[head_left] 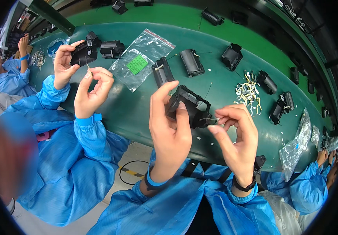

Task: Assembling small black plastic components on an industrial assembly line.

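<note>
My left hand (171, 131) grips a black plastic housing (188, 105) with an open frame on its right side, holding it tilted above the green table. The thumb lies across its face and the fingers wrap behind. Close to the housing's right end, my right hand (237, 137) has thumb and forefinger drawn together in a pinch. Thin wire strands show at that end; what the fingertips hold is too small to make out. Just behind the left hand stands another black housing (162, 72), and a further black housing (191, 62) lies beyond it.
On the green table (226, 94) are a pile of small connector wires (248, 92), more black housings (231, 56), and a clear zip bag with a green label (137, 64). Crumpled clear plastic (296, 147) lies at right. At left, a co-worker's hands (90, 94) hold a similar part.
</note>
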Motion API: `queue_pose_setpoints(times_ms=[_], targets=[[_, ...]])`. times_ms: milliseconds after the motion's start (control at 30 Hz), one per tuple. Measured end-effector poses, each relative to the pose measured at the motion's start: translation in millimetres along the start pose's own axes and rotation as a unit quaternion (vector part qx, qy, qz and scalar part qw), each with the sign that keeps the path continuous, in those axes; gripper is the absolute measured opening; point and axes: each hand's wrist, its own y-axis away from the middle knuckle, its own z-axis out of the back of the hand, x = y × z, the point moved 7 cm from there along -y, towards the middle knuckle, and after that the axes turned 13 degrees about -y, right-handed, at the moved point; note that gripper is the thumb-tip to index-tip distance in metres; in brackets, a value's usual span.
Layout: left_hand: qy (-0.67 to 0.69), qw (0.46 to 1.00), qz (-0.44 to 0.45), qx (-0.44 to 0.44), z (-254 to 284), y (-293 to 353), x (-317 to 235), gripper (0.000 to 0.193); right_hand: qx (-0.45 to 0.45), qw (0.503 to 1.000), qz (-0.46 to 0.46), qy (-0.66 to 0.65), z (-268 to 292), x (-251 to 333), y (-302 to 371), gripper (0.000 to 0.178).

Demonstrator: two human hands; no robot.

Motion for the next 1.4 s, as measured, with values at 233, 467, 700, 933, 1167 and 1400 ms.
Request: queue_pose_setpoints(times_ms=[233, 467, 700, 933, 1167, 1400], targets=[[0.138, 0.986, 0.091, 0.037, -6, 1, 1, 0.044, -0.027, 0.998, 0.042, -0.031, -4, -5, 9, 0.039], [0.153, 0.983, 0.091, 0.037, -9, 1, 4, 0.044, -0.016, 0.997, 0.077, 0.005, -5, -9, 3, 0.021], [0.208, 0.970, 0.119, 0.049, -15, 5, 8, 0.045, 0.027, 0.957, -0.102, -0.269, -18, -43, 6, 0.006], [0.279, 0.943, 0.155, 0.090, -18, 16, 14, 0.028, 0.016, 0.934, -0.118, -0.336, -13, -41, 6, 0.006], [0.210, 0.968, 0.133, 0.027, -12, 22, 22, 0.013, 0.013, 0.962, -0.092, -0.255, -13, -34, 9, 0.009], [0.166, 0.981, 0.090, -0.038, -7, 23, 22, 0.014, -0.073, 0.987, 0.130, 0.059, 0, 10, 15, 0.027]])
